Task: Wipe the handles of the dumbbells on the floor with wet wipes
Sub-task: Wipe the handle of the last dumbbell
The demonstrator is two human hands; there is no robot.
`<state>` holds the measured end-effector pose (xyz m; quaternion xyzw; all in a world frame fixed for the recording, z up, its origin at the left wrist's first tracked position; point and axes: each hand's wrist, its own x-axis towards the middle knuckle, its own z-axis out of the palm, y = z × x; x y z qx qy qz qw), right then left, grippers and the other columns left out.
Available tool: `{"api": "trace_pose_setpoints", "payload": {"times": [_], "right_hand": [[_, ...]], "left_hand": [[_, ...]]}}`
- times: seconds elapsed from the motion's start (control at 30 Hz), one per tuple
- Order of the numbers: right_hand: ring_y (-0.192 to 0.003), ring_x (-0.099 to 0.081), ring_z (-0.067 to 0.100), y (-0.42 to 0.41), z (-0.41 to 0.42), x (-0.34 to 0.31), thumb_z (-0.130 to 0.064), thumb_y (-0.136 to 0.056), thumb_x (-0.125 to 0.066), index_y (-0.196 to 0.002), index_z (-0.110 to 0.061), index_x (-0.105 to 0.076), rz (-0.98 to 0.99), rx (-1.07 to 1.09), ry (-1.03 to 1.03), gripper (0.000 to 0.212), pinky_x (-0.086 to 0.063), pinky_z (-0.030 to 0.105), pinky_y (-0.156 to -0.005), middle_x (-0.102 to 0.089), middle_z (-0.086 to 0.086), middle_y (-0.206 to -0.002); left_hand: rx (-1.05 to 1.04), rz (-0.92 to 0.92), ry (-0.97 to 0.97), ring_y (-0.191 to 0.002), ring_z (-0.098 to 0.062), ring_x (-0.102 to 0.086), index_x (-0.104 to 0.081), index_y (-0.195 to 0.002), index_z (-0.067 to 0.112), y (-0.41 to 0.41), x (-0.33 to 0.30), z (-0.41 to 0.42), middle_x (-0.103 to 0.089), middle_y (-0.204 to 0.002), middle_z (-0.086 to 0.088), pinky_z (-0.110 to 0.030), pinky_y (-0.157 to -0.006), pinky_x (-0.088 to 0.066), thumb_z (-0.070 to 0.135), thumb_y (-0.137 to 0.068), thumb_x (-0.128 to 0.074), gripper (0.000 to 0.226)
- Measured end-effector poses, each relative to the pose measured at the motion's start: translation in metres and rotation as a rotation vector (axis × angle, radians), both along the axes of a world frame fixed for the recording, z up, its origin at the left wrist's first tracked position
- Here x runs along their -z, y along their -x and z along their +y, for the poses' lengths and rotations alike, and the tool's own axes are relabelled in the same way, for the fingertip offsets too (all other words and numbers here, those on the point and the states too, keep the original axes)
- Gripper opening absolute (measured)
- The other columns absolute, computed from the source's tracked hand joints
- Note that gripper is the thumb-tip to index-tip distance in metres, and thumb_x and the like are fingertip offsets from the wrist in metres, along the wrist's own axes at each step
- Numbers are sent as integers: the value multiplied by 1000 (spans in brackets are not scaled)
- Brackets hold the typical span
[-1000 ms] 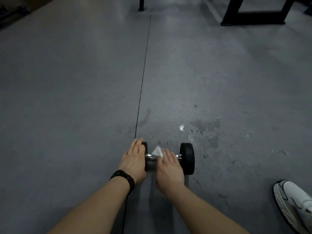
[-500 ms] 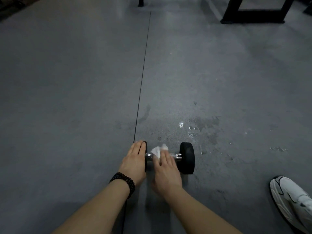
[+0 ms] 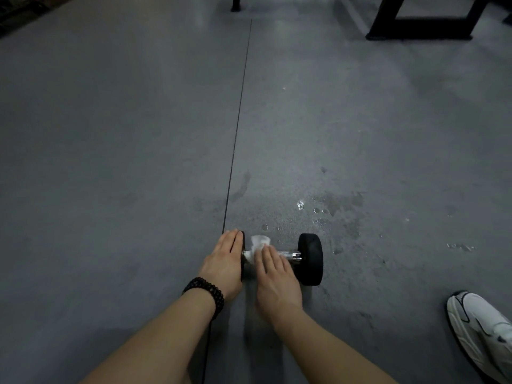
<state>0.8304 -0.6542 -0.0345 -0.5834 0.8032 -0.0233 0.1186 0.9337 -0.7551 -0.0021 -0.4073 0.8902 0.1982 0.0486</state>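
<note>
A small black dumbbell (image 3: pixel 310 259) with a chrome handle (image 3: pixel 289 255) lies crosswise on the grey floor. My left hand (image 3: pixel 225 263), with a dark bead bracelet on its wrist, lies flat with straight fingers over the dumbbell's left weight and hides most of it. My right hand (image 3: pixel 273 275) rests on the left part of the handle and presses a crumpled white wet wipe (image 3: pixel 259 243) against it; the wipe sticks out past my fingertips. The right end of the handle shows bare.
Wet patches and drops (image 3: pixel 329 209) mark the floor just beyond the dumbbell. A dark seam (image 3: pixel 238 128) runs up the floor. A white sneaker (image 3: pixel 482 331) is at the lower right. Black frame feet (image 3: pixel 418 26) stand at the far top right.
My right hand with the wipe has slid left along the handle, baring more chrome on the right. The left hand stays on the left weight.
</note>
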Motion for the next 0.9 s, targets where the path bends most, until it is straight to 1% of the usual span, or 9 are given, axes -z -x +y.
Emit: {"api": "trace_pose_setpoints", "payload": {"times": [0.1,0.23,0.37,0.5,0.57,0.63,0.77,0.83,0.9], "right_hand": [[-151,7,30,6,-2,-4,-21,-99,-28,-156,-6,2,-2,52,-92,66,4,43,-121,5,19,-163],[-149,15,31,-6,-10,-8,-24,-100,-31,-156,-25,6,-73,20,-95,67,7,42,-119,14,20,-162],[-150,10,27,15,-2,-9,-17,-99,-25,-154,-3,8,-11,131,-109,65,5,40,-120,7,15,-164],[-150,12,27,0,-10,-10,-20,-96,-30,-154,-1,8,-54,83,-76,72,9,37,-118,7,16,-164],[-150,14,25,-19,-14,-12,-32,-91,-6,-154,-3,8,-104,-53,-126,70,12,36,-117,11,13,-163],[-150,13,26,-14,-6,-16,-30,-72,16,-154,-3,7,-62,-55,-163,86,9,38,-118,10,14,-163],[-150,10,30,11,12,-15,-18,-96,-20,-152,2,8,33,159,-166,66,5,41,-121,6,19,-163],[-148,17,29,-4,1,-13,-24,-96,-36,-153,1,9,-37,83,-134,77,8,40,-121,9,19,-163],[-148,20,23,-21,-8,-9,-27,-97,-38,-153,-3,11,-140,-43,-126,79,11,36,-119,19,10,-161]], "left_hand": [[6,-19,-6,-152,-17,6,4,-157,12,1,0,-1,6,-165,0,-35,-123,-17,8,-87,-63,97],[-12,-18,-34,-152,-16,7,4,-157,13,1,0,-1,7,-165,1,-37,-123,-17,10,-87,-64,98],[19,-41,-12,-151,-16,8,6,-157,13,-2,-4,0,9,-165,0,-33,-123,-15,8,-87,-64,99],[8,-24,-3,-151,-16,8,6,-157,13,0,-3,4,8,-165,1,-33,-122,-16,11,-88,-64,98],[-6,-23,-11,-151,-15,7,4,-157,14,-2,-2,6,6,-165,1,-35,-122,-18,15,-91,-60,93],[6,-43,2,-152,-15,6,4,-157,14,-5,-4,7,5,-165,1,-34,-122,-18,14,-91,-60,92],[15,-66,-2,-152,-16,7,6,-157,14,-6,-9,9,7,-165,0,-34,-122,-19,11,-86,-64,100],[4,-65,-14,-152,-16,7,6,-157,14,-6,-9,12,8,-165,0,-35,-122,-19,12,-87,-64,99],[-6,-64,-26,-152,-16,7,4,-157,14,-6,-10,16,7,-165,1,-36,-122,-20,16,-89,-61,94]]}}
